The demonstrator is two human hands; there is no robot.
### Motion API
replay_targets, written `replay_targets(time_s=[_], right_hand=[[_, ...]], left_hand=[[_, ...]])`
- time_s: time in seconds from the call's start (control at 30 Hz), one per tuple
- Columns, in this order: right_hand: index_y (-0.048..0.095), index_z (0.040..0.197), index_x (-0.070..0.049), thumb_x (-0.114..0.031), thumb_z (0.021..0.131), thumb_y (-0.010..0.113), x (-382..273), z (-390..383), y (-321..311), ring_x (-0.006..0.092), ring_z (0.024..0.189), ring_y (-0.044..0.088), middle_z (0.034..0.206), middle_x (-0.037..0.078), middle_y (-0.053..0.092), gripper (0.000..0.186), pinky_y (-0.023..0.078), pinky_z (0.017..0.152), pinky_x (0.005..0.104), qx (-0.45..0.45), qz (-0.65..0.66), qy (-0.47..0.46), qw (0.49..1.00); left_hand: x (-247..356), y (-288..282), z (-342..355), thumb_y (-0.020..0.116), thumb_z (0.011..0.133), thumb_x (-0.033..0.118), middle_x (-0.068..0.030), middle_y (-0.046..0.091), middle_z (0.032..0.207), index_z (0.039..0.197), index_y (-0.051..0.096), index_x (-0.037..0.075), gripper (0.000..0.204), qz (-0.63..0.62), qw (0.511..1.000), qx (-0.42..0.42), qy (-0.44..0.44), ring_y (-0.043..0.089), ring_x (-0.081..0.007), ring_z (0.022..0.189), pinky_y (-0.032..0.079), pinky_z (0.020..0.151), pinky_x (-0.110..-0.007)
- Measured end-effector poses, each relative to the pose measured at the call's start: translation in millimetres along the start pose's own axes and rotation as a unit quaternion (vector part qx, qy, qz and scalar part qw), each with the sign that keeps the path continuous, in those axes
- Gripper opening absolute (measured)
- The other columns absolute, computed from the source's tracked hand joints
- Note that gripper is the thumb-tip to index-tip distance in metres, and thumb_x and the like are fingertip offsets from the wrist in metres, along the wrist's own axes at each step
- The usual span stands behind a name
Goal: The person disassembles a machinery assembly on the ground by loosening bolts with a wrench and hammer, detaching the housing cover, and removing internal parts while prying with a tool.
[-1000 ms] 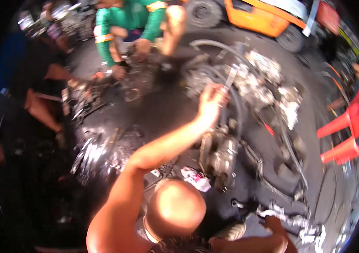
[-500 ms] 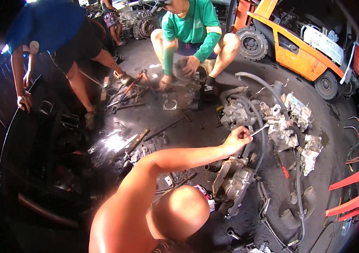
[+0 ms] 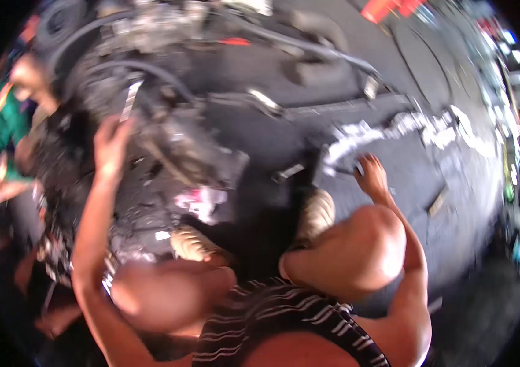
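The stretched-out left hand (image 3: pixel 111 147) holds a shiny tool (image 3: pixel 129 103) pointing ahead. The right hand (image 3: pixel 372 177) reaches past a knee (image 3: pixel 375 235), too blurry to tell its grip.

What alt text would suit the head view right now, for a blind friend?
A crouching person's left hand holds a slim metal tool near blurred machine parts, while the right hand is near silvery metal pieces; blur hides whether it holds anything. A pink-and-white cloth lies on the dark floor, with a person in green at far left.
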State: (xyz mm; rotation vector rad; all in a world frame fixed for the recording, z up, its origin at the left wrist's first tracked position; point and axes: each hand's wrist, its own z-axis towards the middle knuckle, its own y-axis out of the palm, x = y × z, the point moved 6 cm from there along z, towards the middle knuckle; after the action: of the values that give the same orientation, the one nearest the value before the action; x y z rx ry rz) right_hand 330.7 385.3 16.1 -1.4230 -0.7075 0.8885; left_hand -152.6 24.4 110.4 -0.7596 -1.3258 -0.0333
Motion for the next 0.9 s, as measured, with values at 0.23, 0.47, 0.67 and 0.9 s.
replay_targets(time_s=[0.23, 0.47, 0.67, 0.9], right_hand=[[0.061, 0.119, -0.009, -0.029, 0.083, 0.072, -8.2, -13.1, 92.4, 0.0338, 0.107, 0.059, 0.114, 0.013, 0.063, 0.044, 0.05, 0.091, 0.0431, -0.123, 0.132, 0.038, 0.983], [0.064, 0.093, -0.007, -0.012, 0.081, 0.059, -37.1, -24.6, 108.6, 0.0283, 0.094, 0.058, 0.093, 0.008, 0.06, 0.014, 0.048, 0.082, 0.0442, -0.026, 0.045, -0.091, 0.994], [0.059, 0.092, -0.004, -0.005, 0.08, 0.057, 30.1, -32.2, 34.1, 0.0339, 0.087, 0.06, 0.091, 0.013, 0.06, 0.013, 0.051, 0.074, 0.0441, 0.063, 0.049, 0.01, 0.997], [0.061, 0.104, -0.003, -0.01, 0.089, 0.055, 220.7, -190.5, -34.2, 0.0347, 0.094, 0.06, 0.104, 0.015, 0.061, 0.017, 0.051, 0.078, 0.0458, -0.08, -0.205, 0.308, 0.926]], left_hand=[[-17.0, 29.8, -13.3, 0.067, 0.091, 0.012, 0.0016, 0.056, 0.077, 0.097, 0.059, 0.001, 0.015, 0.104, 0.976, -0.191, 0.022, 0.051, -0.0072, 0.074, 0.042, 0.068, -0.025], [12.0, 91.3, -42.5, 0.07, 0.083, 0.008, -0.0126, 0.062, 0.082, 0.093, 0.056, 0.001, 0.019, 0.275, 0.911, -0.244, 0.187, 0.06, -0.0286, 0.077, 0.047, 0.073, -0.037], [1.5, 68.7, -40.4, 0.069, 0.086, 0.007, -0.0119, 0.063, 0.079, 0.096, 0.058, 0.0, 0.017, 0.255, 0.94, -0.144, 0.175, 0.06, -0.0192, 0.069, 0.049, 0.067, -0.033], [6.8, 89.0, -28.7, 0.067, 0.088, 0.004, -0.0107, 0.064, 0.077, 0.096, 0.058, -0.001, 0.013, 0.189, 0.952, -0.131, 0.203, 0.06, -0.0146, 0.066, 0.049, 0.065, -0.031]])
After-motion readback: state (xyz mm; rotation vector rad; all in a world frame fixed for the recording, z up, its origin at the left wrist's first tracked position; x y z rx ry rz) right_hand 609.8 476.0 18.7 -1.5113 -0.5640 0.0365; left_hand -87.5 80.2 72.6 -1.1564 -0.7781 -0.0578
